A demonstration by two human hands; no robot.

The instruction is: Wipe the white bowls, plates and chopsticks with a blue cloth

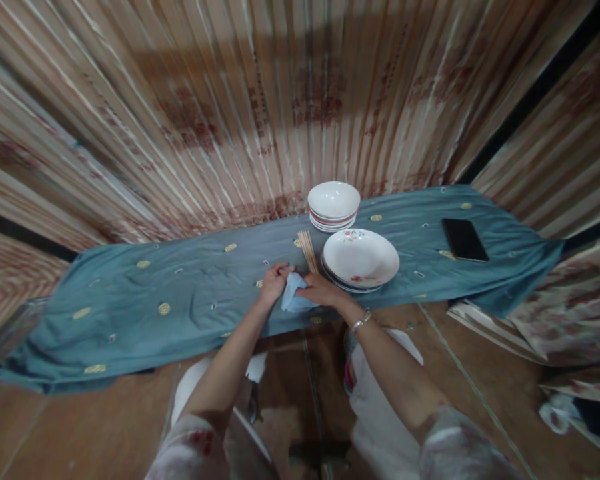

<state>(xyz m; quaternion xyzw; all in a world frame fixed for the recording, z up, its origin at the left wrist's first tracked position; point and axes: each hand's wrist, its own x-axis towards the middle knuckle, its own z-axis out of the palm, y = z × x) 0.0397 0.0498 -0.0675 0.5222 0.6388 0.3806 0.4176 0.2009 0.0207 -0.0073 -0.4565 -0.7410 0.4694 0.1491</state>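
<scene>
A light blue cloth (296,297) is bunched near the front edge of the covered bench, with my right hand (322,291) closed on it. At the cloth's left side is my left hand (273,284), its fingers bent inward; whatever may be between them is too small to make out. Just beyond my hands, a bundle of wooden chopsticks (307,249) lies on the bench, its near ends hidden by my right hand. To their right stands a stack of white plates (363,257) with a red floral pattern.
Behind the plates is a stack of white bowls (334,201). A black tablet or phone (464,239) lies towards the right end of the teal patterned cover (190,287). Pleated curtains (280,100) hang behind and at both sides, and a tiled floor (300,387) shows below.
</scene>
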